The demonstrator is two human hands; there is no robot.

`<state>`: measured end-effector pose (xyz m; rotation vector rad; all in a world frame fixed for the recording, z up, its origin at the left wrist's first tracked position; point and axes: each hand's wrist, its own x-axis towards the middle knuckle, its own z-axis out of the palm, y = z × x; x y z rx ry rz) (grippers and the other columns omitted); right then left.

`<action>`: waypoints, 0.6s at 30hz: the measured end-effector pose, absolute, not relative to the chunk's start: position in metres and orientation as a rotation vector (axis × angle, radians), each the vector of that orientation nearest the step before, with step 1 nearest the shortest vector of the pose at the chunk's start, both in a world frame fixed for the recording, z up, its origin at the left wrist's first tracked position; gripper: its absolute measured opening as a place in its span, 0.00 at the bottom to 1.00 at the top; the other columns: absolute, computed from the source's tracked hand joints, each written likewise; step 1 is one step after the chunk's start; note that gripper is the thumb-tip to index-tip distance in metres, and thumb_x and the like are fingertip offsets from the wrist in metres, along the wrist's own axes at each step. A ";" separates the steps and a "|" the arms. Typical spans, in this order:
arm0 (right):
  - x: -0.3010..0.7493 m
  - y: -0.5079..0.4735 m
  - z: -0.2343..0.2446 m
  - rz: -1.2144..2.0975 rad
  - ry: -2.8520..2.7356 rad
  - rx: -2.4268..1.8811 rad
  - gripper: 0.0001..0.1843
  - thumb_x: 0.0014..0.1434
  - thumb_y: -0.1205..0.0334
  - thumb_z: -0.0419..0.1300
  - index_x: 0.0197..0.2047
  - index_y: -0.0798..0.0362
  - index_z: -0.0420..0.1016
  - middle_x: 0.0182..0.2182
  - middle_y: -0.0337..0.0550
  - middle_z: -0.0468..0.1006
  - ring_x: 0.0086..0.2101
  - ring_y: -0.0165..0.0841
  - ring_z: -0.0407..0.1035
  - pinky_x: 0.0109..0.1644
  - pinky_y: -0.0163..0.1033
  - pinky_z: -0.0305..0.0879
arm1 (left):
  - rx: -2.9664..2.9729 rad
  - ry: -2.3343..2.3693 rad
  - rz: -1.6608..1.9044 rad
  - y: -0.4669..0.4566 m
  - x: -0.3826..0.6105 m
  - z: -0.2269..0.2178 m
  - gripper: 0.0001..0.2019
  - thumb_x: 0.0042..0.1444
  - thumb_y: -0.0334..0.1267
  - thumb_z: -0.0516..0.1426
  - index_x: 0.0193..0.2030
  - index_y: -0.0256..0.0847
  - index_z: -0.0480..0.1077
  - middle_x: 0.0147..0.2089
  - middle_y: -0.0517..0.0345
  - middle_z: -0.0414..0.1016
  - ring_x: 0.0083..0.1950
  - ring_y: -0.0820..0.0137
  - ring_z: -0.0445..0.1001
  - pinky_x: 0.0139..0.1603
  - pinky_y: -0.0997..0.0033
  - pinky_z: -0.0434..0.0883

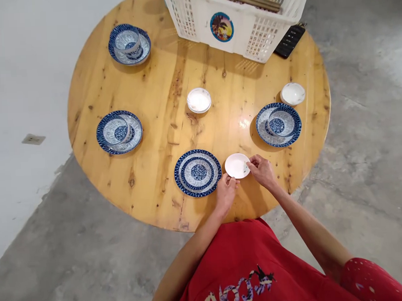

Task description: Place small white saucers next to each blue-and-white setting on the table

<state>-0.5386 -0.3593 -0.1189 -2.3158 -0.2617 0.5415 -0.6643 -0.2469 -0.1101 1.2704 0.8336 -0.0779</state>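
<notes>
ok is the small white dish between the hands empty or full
Empty: the small white dish shows bare white inside, with only small coloured marks near the right hand.

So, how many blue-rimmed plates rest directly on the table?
4 visible: the far-left plate, the mid-left plate, the right plate and the near plate beside the left hand. The white crate may hide more behind it.
</notes>
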 end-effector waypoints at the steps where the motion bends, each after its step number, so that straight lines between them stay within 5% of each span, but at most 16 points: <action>1: -0.539 -0.357 -0.120 0.542 -0.269 -2.315 0.09 0.53 0.55 0.56 0.29 0.52 0.69 0.22 0.39 0.73 0.24 0.31 0.65 0.30 0.36 0.58 | 1.262 0.835 -0.066 -0.246 -0.665 -0.110 0.10 0.59 0.37 0.52 0.43 0.36 0.70 0.40 0.48 0.78 0.38 0.69 0.76 0.38 0.72 0.71; 18: -0.522 -0.349 -0.138 0.503 -0.312 -2.265 0.11 0.53 0.53 0.56 0.30 0.53 0.70 0.22 0.38 0.73 0.24 0.31 0.66 0.30 0.36 0.57 | 1.222 0.833 0.017 -0.258 -0.655 -0.120 0.10 0.61 0.39 0.54 0.47 0.39 0.67 0.42 0.52 0.77 0.43 0.68 0.77 0.42 0.70 0.69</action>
